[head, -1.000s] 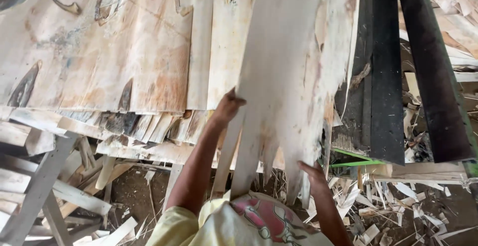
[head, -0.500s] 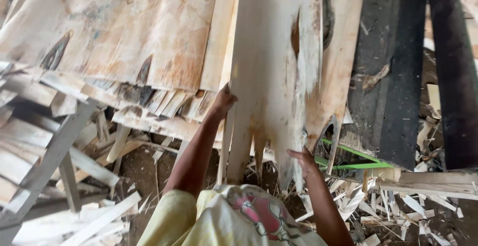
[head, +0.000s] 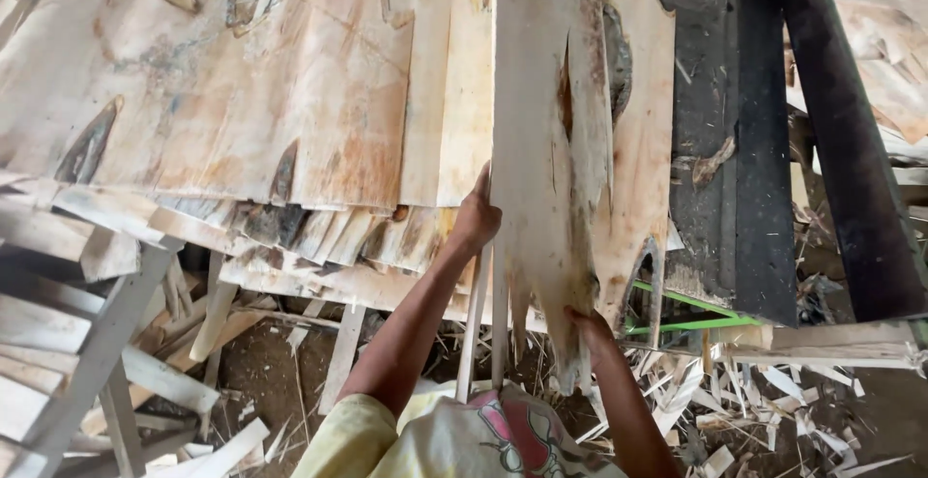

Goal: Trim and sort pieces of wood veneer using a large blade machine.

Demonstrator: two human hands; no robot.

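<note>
floor: dirt [head: 266, 362] w/ wood scraps [head: 764, 391] | frame: dark metal beams [head: 764, 149] | light: daylight

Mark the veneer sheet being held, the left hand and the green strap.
veneer sheet [head: 541, 149], head view, on its pale face above the split.
left hand [head: 476, 219], head view, back of hand.
green strap [head: 691, 323], head view, lower strand.

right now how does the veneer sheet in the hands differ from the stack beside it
The held veneer sheet is a single narrow piece, split and ragged at its near end; the veneer stack is many wide sheets layered with staggered edges. The left hand grips the held sheet's side edge and the right hand its torn end, while the stack rests untouched on a pale wooden frame. Both are thin pale wood with dark knot marks.
</note>
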